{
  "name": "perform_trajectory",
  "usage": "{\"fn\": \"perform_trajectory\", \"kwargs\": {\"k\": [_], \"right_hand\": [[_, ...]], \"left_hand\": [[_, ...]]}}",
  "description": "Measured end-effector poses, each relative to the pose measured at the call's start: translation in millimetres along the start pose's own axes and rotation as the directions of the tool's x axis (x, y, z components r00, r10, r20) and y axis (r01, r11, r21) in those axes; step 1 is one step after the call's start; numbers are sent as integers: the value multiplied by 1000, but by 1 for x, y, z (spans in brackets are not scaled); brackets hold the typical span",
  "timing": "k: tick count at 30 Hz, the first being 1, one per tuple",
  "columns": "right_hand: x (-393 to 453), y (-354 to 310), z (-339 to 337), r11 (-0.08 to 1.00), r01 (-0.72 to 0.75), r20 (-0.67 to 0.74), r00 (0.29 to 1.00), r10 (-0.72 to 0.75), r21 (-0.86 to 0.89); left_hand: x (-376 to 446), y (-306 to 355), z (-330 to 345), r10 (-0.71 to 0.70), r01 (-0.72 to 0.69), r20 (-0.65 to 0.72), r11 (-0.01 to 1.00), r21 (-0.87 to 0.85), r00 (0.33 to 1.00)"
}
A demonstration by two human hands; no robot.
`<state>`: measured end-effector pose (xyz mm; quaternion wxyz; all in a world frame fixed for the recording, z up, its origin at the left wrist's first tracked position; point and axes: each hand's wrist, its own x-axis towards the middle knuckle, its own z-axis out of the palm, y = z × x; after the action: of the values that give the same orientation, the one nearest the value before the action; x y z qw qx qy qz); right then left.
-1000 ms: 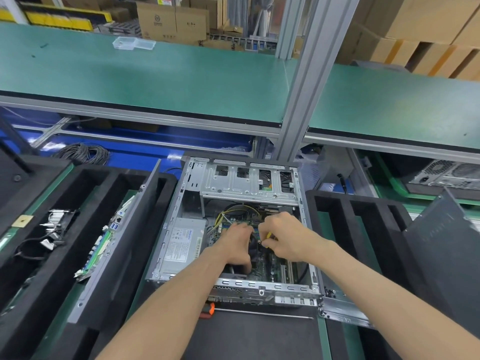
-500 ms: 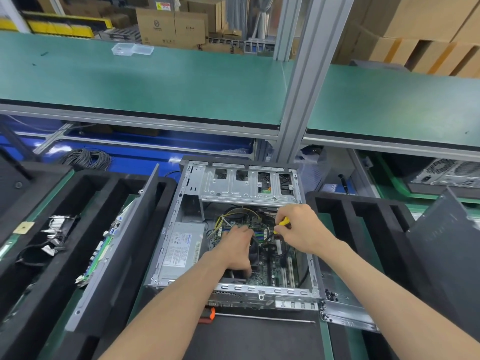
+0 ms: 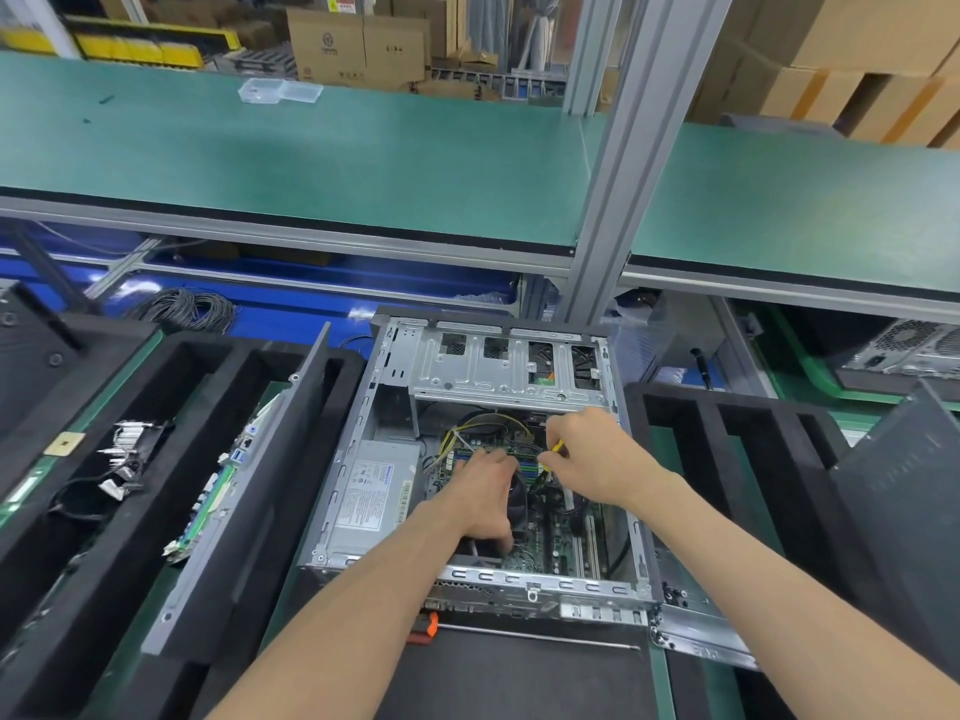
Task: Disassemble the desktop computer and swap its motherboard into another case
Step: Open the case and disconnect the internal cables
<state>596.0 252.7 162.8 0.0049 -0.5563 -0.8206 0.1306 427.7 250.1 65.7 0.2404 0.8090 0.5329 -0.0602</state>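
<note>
While the open computer case (image 3: 483, 459) lies on its side at the centre of the work surface, its long axis is seen to run from 6 o'clock to 12 o'clock, with the drive cage (image 3: 506, 368) at the 12 o'clock end and the slotted rear panel at the 6 o'clock end. The motherboard (image 3: 558, 537) is seated flat in the case floor, and the power supply (image 3: 371, 493) is set at its 9 o'clock side. The left hand (image 3: 485, 498) is laid palm down over the cooler region, fingers bent downward; what they grasp cannot be told. A small yellow-handled tool (image 3: 557, 446) is pinched in the curled fingers of the right hand (image 3: 592, 457), just at 3 o'clock of the left hand, beside the yellow cables (image 3: 488, 420). Much of the board is hidden by both hands. A long screwdriver (image 3: 519, 634) lies crosswise at 6 o'clock of the case. At 9 o'clock, a second board (image 3: 218, 491) is stood on edge in a black foam tray (image 3: 156, 459); at 3 o'clock another foam tray (image 3: 737, 449) is placed.
</note>
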Motion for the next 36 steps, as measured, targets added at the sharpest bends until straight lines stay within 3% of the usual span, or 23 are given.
{"fn": "perform_trajectory", "kwargs": {"k": [4,7,12,14,16,18,20,22,25,29,32,36], "right_hand": [[9,-16,2,995,-54,49,997,58,-84],[13,-21,-1,995,-12,120,993,23,-98],[13,-20,-9,937,307,227,937,-267,-169],[16,-17,-11,917,368,247,913,-326,-151],[18,-11,-11,950,302,174,943,-284,-81],[17,-6,-7,991,134,72,988,-134,6],[18,-6,-5,998,-37,75,996,40,-48],[18,-10,-4,994,-65,121,990,76,-89],[14,-21,-5,978,110,185,980,-77,-175],[15,-28,-5,887,386,270,909,-318,-255],[19,-19,-10,948,298,192,942,-274,-112],[16,-9,-5,998,-23,64,998,20,55]], "left_hand": [[1,0,2,-10,10,5,1000,-17,1000],[2,0,2,-16,16,10,1000,-23,1000],[2,0,3,1,-1,3,1000,-30,1000],[1,-1,4,9,-10,-6,999,-42,1000],[2,-2,3,11,-11,-10,1000,-16,1000],[2,-2,3,9,-9,-6,1000,-18,1000],[2,-2,2,6,-6,-7,1000,-27,1000],[3,-2,2,0,-1,-7,1000,-23,1000],[3,-3,3,0,-1,-9,1000,-30,1000],[2,-2,6,-5,3,-23,996,-91,1000],[4,-3,5,4,-5,-15,999,-52,1000],[5,-4,6,3,-3,-8,1000,-25,1000]]}}
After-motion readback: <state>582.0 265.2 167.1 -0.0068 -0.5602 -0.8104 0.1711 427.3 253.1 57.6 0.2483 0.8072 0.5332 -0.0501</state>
